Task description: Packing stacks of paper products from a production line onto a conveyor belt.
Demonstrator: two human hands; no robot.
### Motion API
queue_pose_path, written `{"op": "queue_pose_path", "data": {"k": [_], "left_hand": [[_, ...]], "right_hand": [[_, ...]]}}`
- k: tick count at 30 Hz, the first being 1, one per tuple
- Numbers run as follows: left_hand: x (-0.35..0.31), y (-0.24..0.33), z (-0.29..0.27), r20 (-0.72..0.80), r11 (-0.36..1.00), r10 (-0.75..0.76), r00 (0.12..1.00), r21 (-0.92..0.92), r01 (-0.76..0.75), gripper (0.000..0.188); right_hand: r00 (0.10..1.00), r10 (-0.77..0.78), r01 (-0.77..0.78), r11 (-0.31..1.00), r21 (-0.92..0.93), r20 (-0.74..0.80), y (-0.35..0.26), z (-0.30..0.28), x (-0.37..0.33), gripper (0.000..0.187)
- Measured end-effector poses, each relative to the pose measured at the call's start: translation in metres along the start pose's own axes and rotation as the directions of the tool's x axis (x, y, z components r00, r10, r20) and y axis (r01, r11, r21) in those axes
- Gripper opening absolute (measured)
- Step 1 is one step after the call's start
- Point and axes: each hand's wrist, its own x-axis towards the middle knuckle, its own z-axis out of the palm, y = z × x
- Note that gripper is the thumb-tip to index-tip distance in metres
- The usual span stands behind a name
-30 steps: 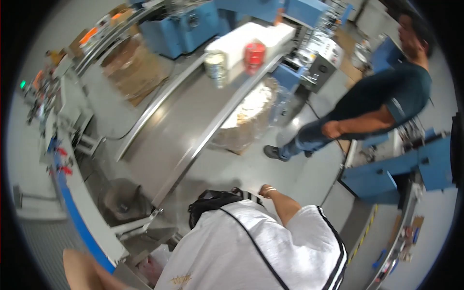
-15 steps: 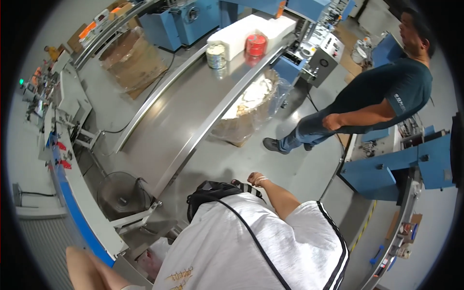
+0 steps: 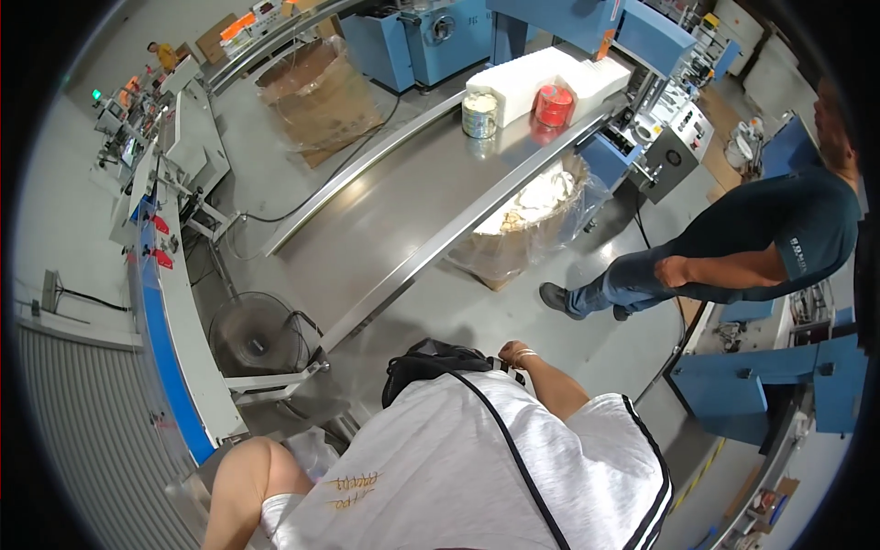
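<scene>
My right hand (image 3: 516, 354) hangs low beside the black bag (image 3: 431, 365) at my waist, a pale band on its wrist. Its fingers look curled in, and nothing shows in them. My left arm is bent at the lower left, and the hand lies out of view. Ahead, a long metal chute table (image 3: 385, 220) slopes toward me. At its far end a tin with a patterned side (image 3: 479, 116) and a red tin (image 3: 554, 106) stand against a white foam block (image 3: 527, 78). Neither hand touches them.
A person in dark clothes (image 3: 733, 247) stands at right, near blue machines (image 3: 724, 385). Plastic-lined cartons (image 3: 321, 101) stand on both sides of the table. A round fan (image 3: 257, 335) sits under its near end. A blue-edged conveyor (image 3: 174, 385) runs along the left.
My view has swung left, so the table, tins and person sit farther right and lower. More of my bent left arm has come into view. My right hand remains by the bag.
</scene>
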Motion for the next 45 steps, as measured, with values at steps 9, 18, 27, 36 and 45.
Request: {"op": "queue_pose_path", "data": {"k": [9,18,27,36,45], "left_hand": [[-0.051,-0.002,0.002,-0.555,0.886,0.158,0.817,-0.285,-0.366,0.003],[-0.165,-0.141,0.032,-0.795,0.59,-0.607,0.014,-0.439,0.678,0.021],[-0.3,-0.226,0.102,-0.851,-0.278,-0.511,-0.118,0.033,0.96,0.016],[-0.323,-0.257,0.116,-0.775,-0.25,-0.622,-0.113,0.059,0.966,0.02],[-0.33,-0.267,0.109,-0.773,-0.273,-0.617,-0.149,0.032,0.962,0.016]], "right_hand": [[0.998,0.054,-0.059,0.986,0.154,0.034,-0.001,-0.025,-0.019,0.034],[0.997,0.08,-0.075,0.966,0.248,-0.01,0.031,-0.018,-0.03,0.031],[0.998,0.054,-0.055,0.992,0.114,0.013,0.07,-0.001,-0.007,0.023],[0.975,-0.216,0.22,0.972,0.086,-0.049,0.176,0.064,0.093,0.022],[0.996,-0.062,0.069,0.992,0.103,-0.066,0.116,0.01,0.076,0.024]]}}
